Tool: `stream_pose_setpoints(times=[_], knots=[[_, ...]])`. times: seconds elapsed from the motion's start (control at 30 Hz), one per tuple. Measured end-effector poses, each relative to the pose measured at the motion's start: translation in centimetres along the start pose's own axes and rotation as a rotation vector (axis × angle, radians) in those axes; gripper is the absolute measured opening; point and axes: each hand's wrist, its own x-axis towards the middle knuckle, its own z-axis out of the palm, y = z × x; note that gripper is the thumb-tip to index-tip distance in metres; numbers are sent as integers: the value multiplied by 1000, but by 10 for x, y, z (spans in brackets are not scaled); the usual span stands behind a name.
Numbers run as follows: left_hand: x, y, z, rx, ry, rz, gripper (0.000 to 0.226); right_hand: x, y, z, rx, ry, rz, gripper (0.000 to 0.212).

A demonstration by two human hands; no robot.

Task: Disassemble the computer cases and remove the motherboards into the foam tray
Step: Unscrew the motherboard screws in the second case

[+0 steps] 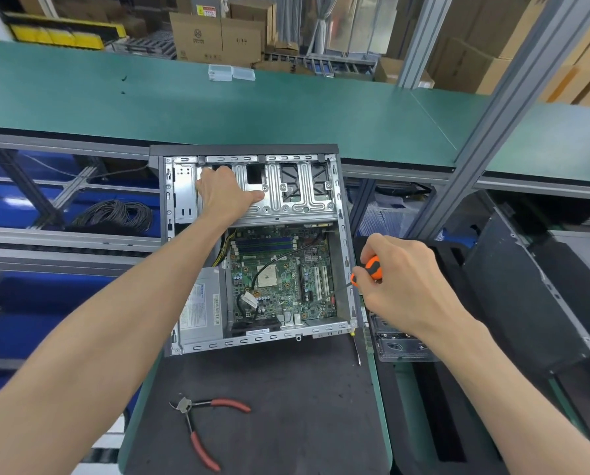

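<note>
Head view of a workbench: an open computer case (252,248) lies on its side on a dark mat (269,406), its side panel off; the green motherboard (281,275) sits in the nearer half of the case, still inside it, with a grey power supply (202,305) just to its left and a silver drive cage (286,190) across the far half. The left hand (223,195) rests on the drive cage, fingers curled over its far left edge and gripping it; the right hand (401,279) is closed around the orange-and-black handle of a screwdriver (364,272), whose shaft slants down into the case over the right part of the motherboard; whether the tip touches a screw cannot be told. Red-handled pliers (201,430) lie open on the mat near the front edge, well apart from the case; a second thin tool (356,347) lies just beside the case's near right corner. Black foam tray (434,406) to the right of the mat, with a metal bracket (400,341) on it; beyond, a green conveyor belt (218,108) bears two clear plastic boxes (231,72).
</note>
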Motion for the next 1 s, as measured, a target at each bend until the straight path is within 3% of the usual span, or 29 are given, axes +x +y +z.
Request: stream_pose_setpoints(times=[0.47,1.0], knots=[[1,0,-1,15,-1,-7,60,-4,10,12,-81,-139,88,13],[0,3,-5,-13,-23,-24,64,-4,16,11,-38,-87,117,12]])
